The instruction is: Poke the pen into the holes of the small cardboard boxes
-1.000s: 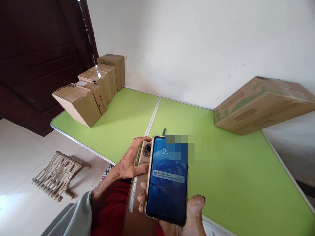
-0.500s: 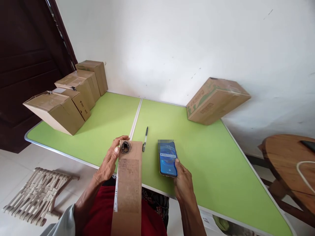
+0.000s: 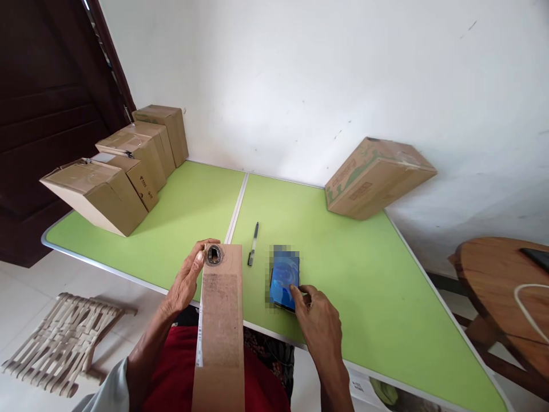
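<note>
A long cardboard box stretches from my lap to the table edge, with a dark-rimmed round hole near its far end. My left hand grips that end from the left, thumb on the near side and fingers partly hidden behind it. A smartphone with a lit blue screen is at the front of the table, partly blurred out. My right hand has its thumb on the screen and its other fingers curled at the phone's right edge; their tips are hidden. A pen lies between box and phone.
Several cardboard boxes stand in a row at the left of the green table. Another carton leans at the back right by the wall. A woven stool is at lower left, a round wooden table at right.
My right thumb has moved from the phone's right edge onto its screen, and the fingers have curled more. The phone has shifted slightly left. The box has moved a little left with my left hand.
</note>
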Demonstrator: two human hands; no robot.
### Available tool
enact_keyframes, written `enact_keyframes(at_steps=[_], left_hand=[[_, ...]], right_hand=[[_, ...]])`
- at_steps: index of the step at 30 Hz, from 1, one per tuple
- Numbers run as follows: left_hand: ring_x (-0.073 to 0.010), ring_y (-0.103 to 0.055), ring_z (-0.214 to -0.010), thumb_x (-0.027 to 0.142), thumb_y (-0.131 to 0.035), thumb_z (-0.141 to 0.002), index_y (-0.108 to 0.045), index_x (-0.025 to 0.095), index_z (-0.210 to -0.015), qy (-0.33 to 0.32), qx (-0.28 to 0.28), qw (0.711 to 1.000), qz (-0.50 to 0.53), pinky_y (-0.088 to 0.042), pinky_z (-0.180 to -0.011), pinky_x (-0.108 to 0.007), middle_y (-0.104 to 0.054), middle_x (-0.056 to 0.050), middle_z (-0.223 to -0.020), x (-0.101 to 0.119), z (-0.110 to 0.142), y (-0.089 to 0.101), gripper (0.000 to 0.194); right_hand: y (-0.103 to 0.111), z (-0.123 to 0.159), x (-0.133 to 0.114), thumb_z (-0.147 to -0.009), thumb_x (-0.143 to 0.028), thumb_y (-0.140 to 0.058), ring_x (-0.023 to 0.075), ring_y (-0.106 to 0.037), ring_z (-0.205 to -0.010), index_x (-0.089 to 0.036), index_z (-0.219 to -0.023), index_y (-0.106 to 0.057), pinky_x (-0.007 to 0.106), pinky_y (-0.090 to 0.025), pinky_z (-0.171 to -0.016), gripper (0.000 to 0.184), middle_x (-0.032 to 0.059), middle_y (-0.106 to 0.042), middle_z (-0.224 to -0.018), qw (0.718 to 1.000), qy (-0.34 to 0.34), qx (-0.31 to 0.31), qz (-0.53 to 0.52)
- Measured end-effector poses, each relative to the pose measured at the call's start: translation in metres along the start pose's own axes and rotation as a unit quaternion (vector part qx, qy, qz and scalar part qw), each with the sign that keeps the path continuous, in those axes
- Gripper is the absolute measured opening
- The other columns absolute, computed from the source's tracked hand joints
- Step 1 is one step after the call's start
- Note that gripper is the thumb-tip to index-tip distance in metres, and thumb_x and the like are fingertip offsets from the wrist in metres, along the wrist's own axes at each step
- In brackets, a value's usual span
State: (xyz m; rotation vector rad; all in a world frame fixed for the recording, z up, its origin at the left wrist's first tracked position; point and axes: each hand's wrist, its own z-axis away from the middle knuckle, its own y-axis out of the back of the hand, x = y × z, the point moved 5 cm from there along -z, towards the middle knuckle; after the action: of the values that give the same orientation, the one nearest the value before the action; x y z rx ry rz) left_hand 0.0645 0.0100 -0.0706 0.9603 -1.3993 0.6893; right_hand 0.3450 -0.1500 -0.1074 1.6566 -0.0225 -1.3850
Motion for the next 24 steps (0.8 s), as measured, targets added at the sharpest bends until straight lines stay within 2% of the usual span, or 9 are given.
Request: enact_keyframes(at_steps=[3,6,7,8,12,15,19,21,24], left_hand=[[-0.0335,-0.062,-0.129,0.071,-0.038,-0.111,-0.066,0.022,-0.136,0.004,0.012,1.0,-0.001,-0.047,-0.113,-0.046,-0.067,-0.012,-0.142,-0.001,0.001,0.004,0.062],[-0.0337,-0.064,-0.125,0.073,-0.044,-0.108,-0.066,0.021,-0.134,-0.014,0.038,0.999,-0.018,-0.049,-0.111,-0.048,-0.068,-0.013,-0.138,0.004,0.004,0.005,0.062],[-0.0341,-0.065,-0.123,0.075,-0.048,-0.106,-0.066,0.021,-0.134,-0.027,0.049,0.998,-0.029,-0.049,-0.11,-0.049,-0.068,-0.013,-0.137,0.007,0.006,0.004,0.063],[-0.0349,-0.064,-0.123,0.075,-0.052,-0.104,-0.066,0.021,-0.133,-0.043,0.06,0.996,-0.045,-0.05,-0.109,-0.051,-0.067,-0.013,-0.136,0.012,0.008,0.003,0.063],[-0.0373,-0.06,-0.128,0.062,-0.072,-0.098,-0.07,0.027,-0.127,-0.131,0.111,0.972,-0.16,-0.051,-0.108,-0.056,-0.066,-0.011,-0.129,0.044,0.016,-0.007,0.046],[-0.036,-0.059,-0.129,0.049,-0.078,-0.097,-0.069,0.032,-0.134,-0.224,0.112,0.948,-0.194,-0.053,-0.109,-0.057,-0.065,-0.01,-0.13,0.082,0.008,-0.024,0.042],[-0.0384,-0.046,-0.151,0.055,-0.081,-0.094,-0.047,0.034,-0.162,-0.327,0.093,0.935,-0.102,-0.05,-0.12,-0.062,-0.049,-0.015,-0.157,0.128,-0.035,-0.059,0.079],[-0.0406,-0.039,-0.158,0.063,-0.084,-0.09,-0.031,0.033,-0.171,-0.327,0.062,0.941,-0.062,-0.049,-0.122,-0.064,-0.036,-0.017,-0.17,0.137,-0.066,-0.082,0.101],[-0.0419,-0.037,-0.162,0.065,-0.083,-0.09,-0.019,0.028,-0.176,-0.261,-0.017,0.965,-0.035,-0.042,-0.128,-0.067,-0.032,-0.022,-0.173,0.127,-0.112,-0.121,0.113]], right_hand=[[0.011,0.023,-0.013,-0.074,-0.086,-0.062,0.0471,-0.068,-0.105,-0.021,-0.1,-0.076,0.059,-0.05,-0.089,0.071,0.0223,-0.075,-0.105,1.0,0.022,-0.006,0.002],[-0.006,0.077,-0.025,-0.074,-0.068,-0.089,0.0469,-0.066,-0.132,-0.024,-0.144,-0.071,0.056,-0.057,-0.096,0.084,0.0191,-0.073,-0.143,0.982,0.014,-0.121,-0.142],[-0.015,0.098,-0.029,-0.069,-0.058,-0.097,0.0482,-0.06,-0.142,-0.029,-0.156,-0.063,0.057,-0.057,-0.102,0.098,0.0163,-0.066,-0.156,0.967,0.019,-0.142,-0.21],[-0.026,0.117,-0.033,-0.059,-0.047,-0.105,0.0501,-0.052,-0.152,-0.031,-0.163,-0.058,0.06,-0.052,-0.114,0.115,0.0144,-0.06,-0.165,0.956,0.028,-0.147,-0.253],[-0.054,0.146,-0.045,-0.059,-0.02,-0.101,0.0541,-0.039,-0.162,-0.022,-0.168,-0.052,0.064,-0.03,-0.133,0.119,0.0191,-0.05,-0.172,0.964,0.016,-0.116,-0.238],[-0.025,0.118,-0.063,-0.065,-0.019,-0.094,0.0496,-0.05,-0.154,-0.026,-0.166,-0.051,0.062,-0.035,-0.131,0.11,0.0168,-0.057,-0.166,0.967,0.018,-0.05,-0.25],[0.041,0.048,-0.095,-0.067,-0.045,-0.096,0.0454,-0.062,-0.139,-0.028,-0.153,-0.054,0.06,-0.048,-0.117,0.097,0.0159,-0.067,-0.15,0.97,0.074,0.061,-0.222],[0.06,0.006,-0.102,-0.065,-0.056,-0.094,0.0449,-0.063,-0.137,-0.024,-0.151,-0.049,0.06,-0.05,-0.113,0.103,0.0205,-0.065,-0.151,0.963,0.106,0.129,-0.213],[0.067,-0.059,-0.088,-0.065,-0.06,-0.094,0.0433,-0.065,-0.133,-0.023,-0.152,-0.043,0.058,-0.053,-0.109,0.108,0.0244,-0.063,-0.153,0.944,0.123,0.183,-0.245]])
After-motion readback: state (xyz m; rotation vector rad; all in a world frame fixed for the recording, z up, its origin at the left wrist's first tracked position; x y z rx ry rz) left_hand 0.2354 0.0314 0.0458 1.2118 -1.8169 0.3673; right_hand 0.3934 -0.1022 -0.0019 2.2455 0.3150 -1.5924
